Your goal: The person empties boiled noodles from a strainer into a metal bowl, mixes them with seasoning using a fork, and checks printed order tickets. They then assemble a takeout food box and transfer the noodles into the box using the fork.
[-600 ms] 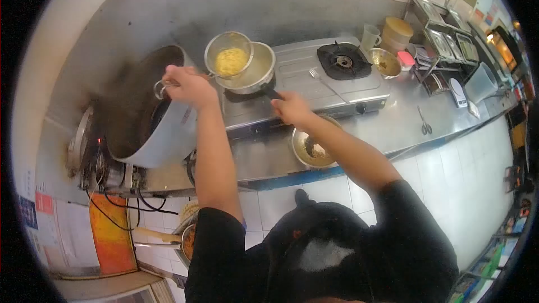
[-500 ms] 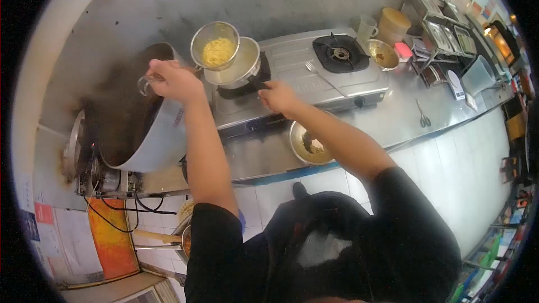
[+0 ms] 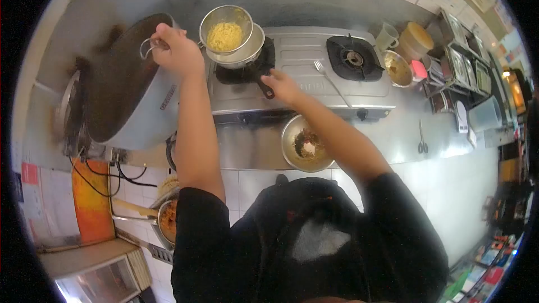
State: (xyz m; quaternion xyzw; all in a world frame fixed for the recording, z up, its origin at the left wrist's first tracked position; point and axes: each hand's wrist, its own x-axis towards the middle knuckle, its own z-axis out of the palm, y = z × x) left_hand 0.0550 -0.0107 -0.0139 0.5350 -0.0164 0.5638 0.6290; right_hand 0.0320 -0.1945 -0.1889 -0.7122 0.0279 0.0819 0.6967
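My left hand (image 3: 181,51) is closed round the handle of a wire strainer (image 3: 247,15), whose looped end sticks out beyond my fist. Yellow noodles (image 3: 224,37), in short curly pieces, lie in the strainer. The strainer hangs over a saucepan (image 3: 259,45) with pale, cloudy liquid, covering much of its opening. The pan sits on the left burner of a gas stove (image 3: 297,53). At the pan's black handle (image 3: 266,90), my right hand (image 3: 283,87) has its fingers closed on the side of the grip; the handle's end shows below them.
A tall stockpot (image 3: 149,104) stands left of the stove. In front is a metal bowl (image 3: 289,154) with dark and white seasonings. A fork (image 3: 334,85) lies on the stove by the right burner (image 3: 353,58). Scissors (image 3: 422,139) and another bowl (image 3: 397,68) are to the right.
The view has shifted. The saucepan handle has swung to point more toward me, and its end now shows past my right fingers. The strainer of noodles stays over the pan.
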